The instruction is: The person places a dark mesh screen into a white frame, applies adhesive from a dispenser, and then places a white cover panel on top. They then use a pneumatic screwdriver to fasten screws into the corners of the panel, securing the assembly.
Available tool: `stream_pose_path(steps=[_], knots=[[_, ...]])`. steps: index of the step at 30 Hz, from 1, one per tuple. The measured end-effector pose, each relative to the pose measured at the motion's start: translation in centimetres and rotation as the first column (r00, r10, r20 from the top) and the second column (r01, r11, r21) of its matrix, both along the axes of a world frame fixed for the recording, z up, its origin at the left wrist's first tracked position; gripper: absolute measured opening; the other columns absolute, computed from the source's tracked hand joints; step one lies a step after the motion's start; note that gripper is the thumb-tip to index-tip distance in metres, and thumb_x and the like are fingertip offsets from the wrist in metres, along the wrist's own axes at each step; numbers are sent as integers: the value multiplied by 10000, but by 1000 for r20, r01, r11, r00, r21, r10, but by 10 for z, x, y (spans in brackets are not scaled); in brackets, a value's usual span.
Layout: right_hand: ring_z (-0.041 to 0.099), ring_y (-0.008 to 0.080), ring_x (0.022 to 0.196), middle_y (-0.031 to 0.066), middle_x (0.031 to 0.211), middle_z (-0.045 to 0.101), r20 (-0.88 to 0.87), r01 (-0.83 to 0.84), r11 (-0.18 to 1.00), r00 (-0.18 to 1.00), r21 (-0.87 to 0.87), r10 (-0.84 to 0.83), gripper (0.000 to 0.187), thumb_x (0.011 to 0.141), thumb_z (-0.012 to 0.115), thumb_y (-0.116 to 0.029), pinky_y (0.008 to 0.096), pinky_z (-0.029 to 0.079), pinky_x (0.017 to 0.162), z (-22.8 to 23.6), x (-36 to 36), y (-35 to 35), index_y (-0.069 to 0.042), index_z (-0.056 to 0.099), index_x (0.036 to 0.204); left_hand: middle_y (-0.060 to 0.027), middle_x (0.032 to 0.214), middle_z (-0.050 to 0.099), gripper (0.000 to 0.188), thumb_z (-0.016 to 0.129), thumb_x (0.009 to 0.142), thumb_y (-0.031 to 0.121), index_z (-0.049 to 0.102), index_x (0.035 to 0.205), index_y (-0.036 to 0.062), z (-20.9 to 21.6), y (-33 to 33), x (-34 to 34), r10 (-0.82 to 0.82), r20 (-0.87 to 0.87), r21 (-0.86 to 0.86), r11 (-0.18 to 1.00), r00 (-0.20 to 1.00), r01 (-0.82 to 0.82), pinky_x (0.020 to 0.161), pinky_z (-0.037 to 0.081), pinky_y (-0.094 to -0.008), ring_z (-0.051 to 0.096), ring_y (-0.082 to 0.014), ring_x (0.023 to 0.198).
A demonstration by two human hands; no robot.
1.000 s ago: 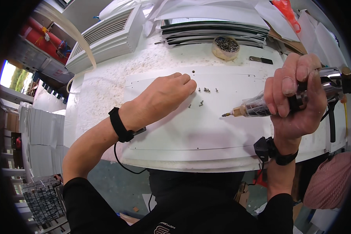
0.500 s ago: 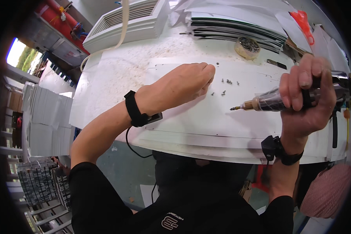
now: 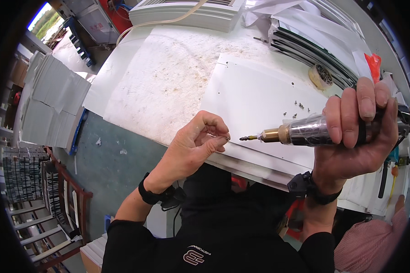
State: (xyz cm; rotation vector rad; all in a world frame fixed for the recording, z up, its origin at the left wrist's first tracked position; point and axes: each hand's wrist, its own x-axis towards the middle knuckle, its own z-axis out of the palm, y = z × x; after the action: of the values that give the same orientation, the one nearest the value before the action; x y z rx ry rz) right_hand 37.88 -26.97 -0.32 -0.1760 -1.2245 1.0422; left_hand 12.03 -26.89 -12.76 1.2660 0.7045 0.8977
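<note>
My left hand (image 3: 197, 144) is closed in a pinch at the near edge of a white panel (image 3: 248, 95), thumb and forefinger together on a small metal screw (image 3: 228, 138), mostly covered by the fingertips. My right hand (image 3: 357, 129) is wrapped around a power screwdriver (image 3: 304, 132) with a dark, plastic-wrapped body and a brass-coloured nose. The driver lies nearly level above the panel. Its bit points left at the pinched screw, a short gap away. Several loose screws (image 3: 300, 105) lie on the panel beyond the driver.
A round tub (image 3: 320, 76) of screws stands past the panel, before a stack of dark-edged sheets (image 3: 312, 50). White louvred frames (image 3: 187, 16) and a pale hose (image 3: 168, 20) are at the back. Stacked white boards (image 3: 54, 100) stand left; someone in striped cloth (image 3: 366, 239) is at lower right.
My left hand has come back toward the panel's near edge, now showing a screw in its pinch. The driver has moved left in the view, its bit closer to that hand. The view has shifted.
</note>
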Motion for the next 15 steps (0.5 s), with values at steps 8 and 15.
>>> stream_pose_path(steps=[8, 15], knots=[[409, 90, 515, 62, 880, 535, 42, -24, 1000, 999, 0, 24, 270, 1123, 375, -263, 272, 451, 498, -4, -26, 7, -39, 508, 1051, -60, 1106, 591, 151, 606, 1043, 51, 518, 1164, 35, -4, -2, -6, -15, 76, 12, 1000, 997, 14, 892, 600, -292, 618, -105, 1038], [403, 84, 507, 59, 878, 534, 68, -3, 1000, 998, -5, 3, 251, 1118, 393, -258, 260, 443, 485, -6, -37, 8, -44, 503, 1049, -39, 1132, 576, 125, 585, 1047, 28, 545, 1166, 30, -10, -2, -11, -9, 111, 16, 1000, 994, 8, 912, 598, -288, 626, -101, 1059]])
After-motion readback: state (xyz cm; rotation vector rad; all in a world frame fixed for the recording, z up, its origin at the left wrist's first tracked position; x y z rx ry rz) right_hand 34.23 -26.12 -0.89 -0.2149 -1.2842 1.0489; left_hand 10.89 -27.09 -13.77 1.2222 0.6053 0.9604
